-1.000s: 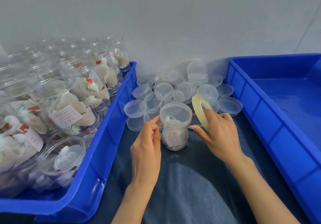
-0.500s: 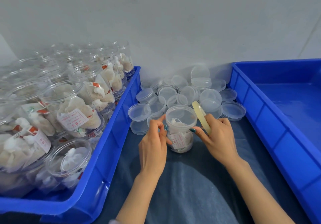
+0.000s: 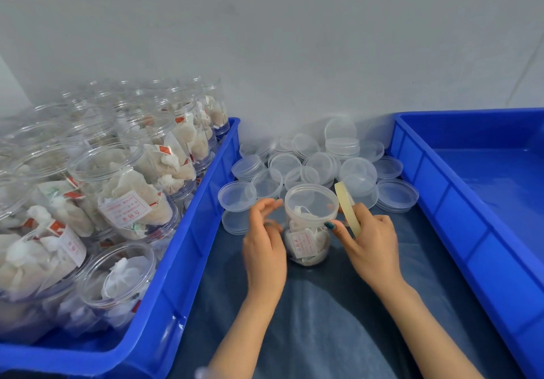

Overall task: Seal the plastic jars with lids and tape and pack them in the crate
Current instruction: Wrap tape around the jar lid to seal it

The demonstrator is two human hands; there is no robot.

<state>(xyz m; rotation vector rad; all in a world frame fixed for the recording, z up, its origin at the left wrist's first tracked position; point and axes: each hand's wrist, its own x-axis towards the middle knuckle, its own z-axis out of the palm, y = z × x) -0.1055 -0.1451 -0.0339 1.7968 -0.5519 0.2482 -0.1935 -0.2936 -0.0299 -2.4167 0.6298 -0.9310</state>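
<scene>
Lidded jar [image 3: 309, 231] stands on the blue cloth [image 3: 323, 319], between the left crate [image 3: 206, 202] and the right crate [image 3: 435, 208], just in front of the loose lids [image 3: 323, 158]. Right hand [image 3: 371, 243] grips the tape roll [image 3: 346, 205], one fingertip [image 3: 330, 225] touching the jar. Left hand [image 3: 265, 246] is curled right beside the jar but blurry, so I can't tell if it's pinching anything.

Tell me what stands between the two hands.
In the head view, the plastic jar stands between the left hand and the right hand, which grips the tape roll.
</scene>
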